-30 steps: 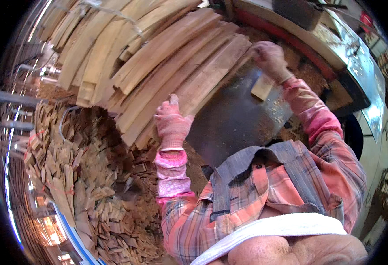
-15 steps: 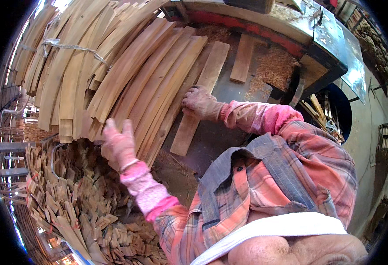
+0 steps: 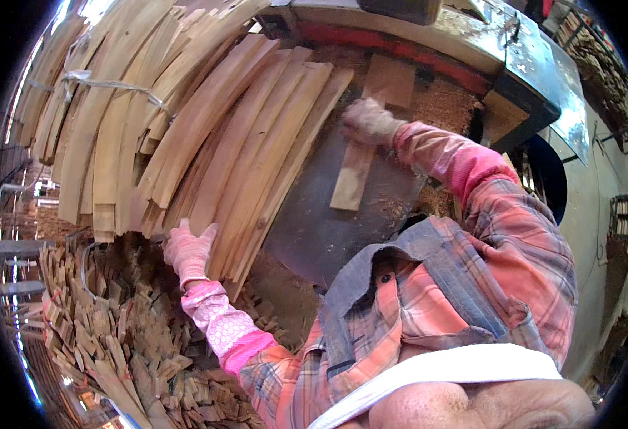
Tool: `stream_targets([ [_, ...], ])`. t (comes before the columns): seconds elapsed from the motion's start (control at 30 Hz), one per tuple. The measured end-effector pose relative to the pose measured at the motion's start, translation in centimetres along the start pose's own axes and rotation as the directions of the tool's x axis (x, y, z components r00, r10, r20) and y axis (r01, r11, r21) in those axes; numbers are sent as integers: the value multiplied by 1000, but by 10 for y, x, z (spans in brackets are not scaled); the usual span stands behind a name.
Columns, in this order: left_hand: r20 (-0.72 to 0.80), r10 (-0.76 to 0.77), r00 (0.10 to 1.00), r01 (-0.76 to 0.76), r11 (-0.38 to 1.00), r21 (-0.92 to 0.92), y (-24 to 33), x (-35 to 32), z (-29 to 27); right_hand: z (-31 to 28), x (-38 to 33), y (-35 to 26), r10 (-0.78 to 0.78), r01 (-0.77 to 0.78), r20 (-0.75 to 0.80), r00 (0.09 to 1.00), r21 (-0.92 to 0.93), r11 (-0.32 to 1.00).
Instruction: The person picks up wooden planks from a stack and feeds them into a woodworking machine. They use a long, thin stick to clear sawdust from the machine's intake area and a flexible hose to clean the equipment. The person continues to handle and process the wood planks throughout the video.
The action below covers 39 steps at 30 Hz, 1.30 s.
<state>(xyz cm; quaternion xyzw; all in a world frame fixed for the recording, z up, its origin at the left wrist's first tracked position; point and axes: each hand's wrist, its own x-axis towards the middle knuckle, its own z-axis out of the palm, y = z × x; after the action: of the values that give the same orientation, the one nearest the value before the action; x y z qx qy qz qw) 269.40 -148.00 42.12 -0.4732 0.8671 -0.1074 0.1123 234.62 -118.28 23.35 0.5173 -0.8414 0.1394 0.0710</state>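
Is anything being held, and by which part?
The right hand covers part of a short board; the left hand is at the near ends of the long strips. Neither grip is clear.

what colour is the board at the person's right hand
Light tan-brown; the board at the right hand shows best in the head view, the only one.

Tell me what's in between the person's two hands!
In the head view, long wooden boards, then some dark flat surface, lie between the left hand and right hand.
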Motion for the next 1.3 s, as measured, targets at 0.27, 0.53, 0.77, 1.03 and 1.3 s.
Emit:
stream_targets([
  [0.27,-157,-62,986,14,957,-290,11,-64,16,-17,14,42,10,-6,83,997,-48,999],
  [0.53,-276,43,960,-118,958,-263,7,-86,21,-27,30,66,279,-234,158,947,-255,938],
  [0.77,-354,123,927,-167,981,-95,-1,-60,-20,-30,-8,54,229,-231,-32,973,-69,971],
  [1.03,-638,162,753,-219,976,-11,-15,-71,-76,-39,-35,39,313,-306,-79,947,85,948],
  [1.3,-481,246,841,-540,432,-722,-1,-85,-10,-83,-61,-49,65,91,-470,880,302,949],
])
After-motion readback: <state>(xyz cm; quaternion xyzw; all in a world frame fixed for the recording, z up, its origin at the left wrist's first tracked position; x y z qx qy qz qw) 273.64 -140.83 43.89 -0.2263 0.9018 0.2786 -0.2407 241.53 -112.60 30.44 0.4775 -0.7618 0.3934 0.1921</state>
